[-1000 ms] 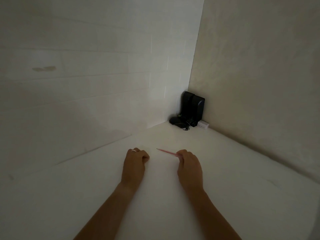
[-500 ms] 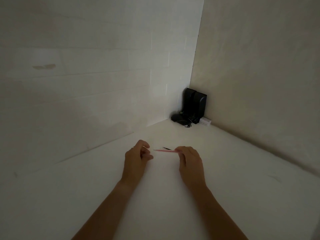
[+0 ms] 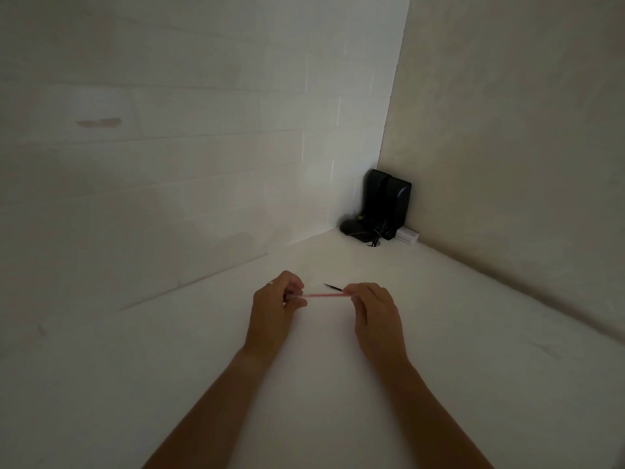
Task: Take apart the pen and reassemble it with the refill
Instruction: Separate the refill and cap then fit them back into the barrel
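Observation:
A thin pink pen (image 3: 325,295) is held level just above the white table (image 3: 321,384), in the middle of the view. My left hand (image 3: 275,308) pinches its left end between thumb and fingers. My right hand (image 3: 375,314) grips its right end. A short dark thin piece (image 3: 333,286), possibly the refill, lies just behind the pen near my right fingertips; the dim light hides whether it touches the table or my fingers. There is a ring on my left hand.
A black device (image 3: 385,206) with cables stands in the far corner where two pale walls meet, with a small white box (image 3: 407,236) beside it. The walls close off the table's left and right far sides.
My left hand, a closed fist on the table a second ago, opened, moved right and took the pen's left end. The right hand lifted the pen level. The dark piece came into view.

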Demonstrator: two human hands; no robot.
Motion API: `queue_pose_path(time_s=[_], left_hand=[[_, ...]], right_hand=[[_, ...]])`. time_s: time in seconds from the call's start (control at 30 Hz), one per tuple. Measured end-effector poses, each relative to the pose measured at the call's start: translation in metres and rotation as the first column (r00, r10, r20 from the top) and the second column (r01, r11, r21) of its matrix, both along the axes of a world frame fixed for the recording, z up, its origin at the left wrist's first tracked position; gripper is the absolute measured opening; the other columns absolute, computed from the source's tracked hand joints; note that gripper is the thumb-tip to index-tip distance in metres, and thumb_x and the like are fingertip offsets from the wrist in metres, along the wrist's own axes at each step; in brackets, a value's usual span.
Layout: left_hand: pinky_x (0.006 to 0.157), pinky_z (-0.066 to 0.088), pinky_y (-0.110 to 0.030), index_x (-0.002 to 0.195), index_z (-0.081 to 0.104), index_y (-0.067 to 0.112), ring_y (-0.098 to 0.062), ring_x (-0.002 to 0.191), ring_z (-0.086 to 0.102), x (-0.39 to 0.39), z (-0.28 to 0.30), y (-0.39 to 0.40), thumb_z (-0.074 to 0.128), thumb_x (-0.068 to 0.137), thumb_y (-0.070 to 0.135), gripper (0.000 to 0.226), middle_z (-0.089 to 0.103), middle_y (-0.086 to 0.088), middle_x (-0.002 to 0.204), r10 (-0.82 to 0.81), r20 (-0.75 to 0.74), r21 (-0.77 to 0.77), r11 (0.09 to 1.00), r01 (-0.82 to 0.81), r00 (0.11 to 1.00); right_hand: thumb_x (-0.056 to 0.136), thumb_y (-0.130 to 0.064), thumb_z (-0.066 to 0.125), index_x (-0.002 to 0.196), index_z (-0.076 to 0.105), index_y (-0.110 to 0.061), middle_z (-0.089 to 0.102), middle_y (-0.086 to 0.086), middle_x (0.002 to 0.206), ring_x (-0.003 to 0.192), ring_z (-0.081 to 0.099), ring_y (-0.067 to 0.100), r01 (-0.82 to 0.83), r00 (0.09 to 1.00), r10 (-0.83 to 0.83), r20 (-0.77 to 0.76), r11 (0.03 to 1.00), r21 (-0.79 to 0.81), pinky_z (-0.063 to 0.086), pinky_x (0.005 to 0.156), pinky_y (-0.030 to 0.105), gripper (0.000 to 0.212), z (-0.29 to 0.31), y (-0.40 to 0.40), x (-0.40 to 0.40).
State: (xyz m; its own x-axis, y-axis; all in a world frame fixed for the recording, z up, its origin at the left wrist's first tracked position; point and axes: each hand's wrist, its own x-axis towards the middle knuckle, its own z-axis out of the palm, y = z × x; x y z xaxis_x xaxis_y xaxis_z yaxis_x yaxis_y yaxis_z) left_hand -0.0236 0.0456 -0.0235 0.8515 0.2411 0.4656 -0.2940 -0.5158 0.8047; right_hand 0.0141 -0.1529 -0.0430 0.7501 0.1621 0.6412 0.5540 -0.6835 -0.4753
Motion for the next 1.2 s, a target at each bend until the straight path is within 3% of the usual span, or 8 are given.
queue_pose_path(time_s=[0.23,0.4,0.63,0.77,0.93,1.2], left_hand=[[0.074,0.052,-0.017,0.089,0.067,0.019,-0.006,0.082,0.067,-0.0006,0.0012,-0.0012,0.077,0.075,0.000,0.025,0.072,0.005,0.082,-0.048,0.003,-0.018,0.999,0.048,0.999],[0.078,0.052,-0.018,0.095,0.068,0.020,-0.007,0.086,0.068,-0.0014,0.0000,0.0018,0.072,0.079,-0.005,0.029,0.073,0.007,0.088,-0.084,0.022,0.037,0.996,0.083,0.996],[0.075,0.053,-0.020,0.086,0.070,0.019,-0.009,0.082,0.069,-0.0002,0.0003,0.0039,0.075,0.073,-0.008,0.030,0.073,0.008,0.083,-0.046,0.048,0.033,0.998,0.044,0.998],[0.070,0.048,-0.011,0.082,0.071,0.016,-0.008,0.079,0.069,0.0002,0.0016,0.0054,0.074,0.071,-0.012,0.031,0.073,0.005,0.078,-0.060,0.031,0.005,0.998,0.060,0.998],[0.068,0.050,-0.012,0.080,0.071,0.015,-0.008,0.077,0.069,-0.0010,0.0032,0.0048,0.073,0.070,-0.014,0.031,0.074,0.004,0.076,-0.070,0.015,-0.049,0.996,0.071,0.997],[0.068,0.048,-0.010,0.081,0.070,0.014,-0.008,0.075,0.069,-0.0002,-0.0008,0.0050,0.070,0.072,-0.016,0.031,0.073,0.003,0.075,-0.080,0.013,0.035,0.996,0.080,0.997]], right_hand=[[0.098,-0.021,0.042,0.107,0.067,-0.022,0.065,-0.007,0.104,0.094,0.056,0.013,-0.054,0.999,0.054,0.000,0.998,-0.019,0.039,0.083,0.012,0.027,0.0016,0.0010,-0.0017],[0.097,-0.016,0.052,0.112,0.062,-0.026,0.066,-0.010,0.102,0.091,0.056,0.011,-0.017,0.998,0.018,-0.061,1.000,0.005,0.046,0.079,0.023,0.020,0.0026,0.0002,-0.0006],[0.083,-0.011,0.073,0.094,0.067,-0.022,0.063,-0.007,0.093,0.086,0.054,0.015,-0.020,0.999,0.024,0.029,0.994,-0.109,0.044,0.075,0.027,0.016,0.0054,-0.0011,-0.0020],[0.082,-0.006,0.073,0.091,0.068,-0.017,0.064,-0.004,0.088,0.079,0.054,0.017,-0.046,0.995,0.061,0.083,0.984,-0.174,0.044,0.068,0.030,0.015,0.0043,0.0007,-0.0020],[0.083,-0.003,0.070,0.091,0.066,-0.014,0.062,-0.002,0.087,0.080,0.047,0.012,-0.063,0.992,0.078,0.099,0.988,-0.144,0.041,0.070,0.029,0.014,0.0020,0.0018,-0.0014],[0.085,-0.009,0.064,0.089,0.066,-0.012,0.062,0.000,0.084,0.077,0.053,0.020,-0.105,0.991,0.115,0.063,0.983,-0.149,0.047,0.069,0.034,0.006,-0.0007,-0.0015,-0.0004]])
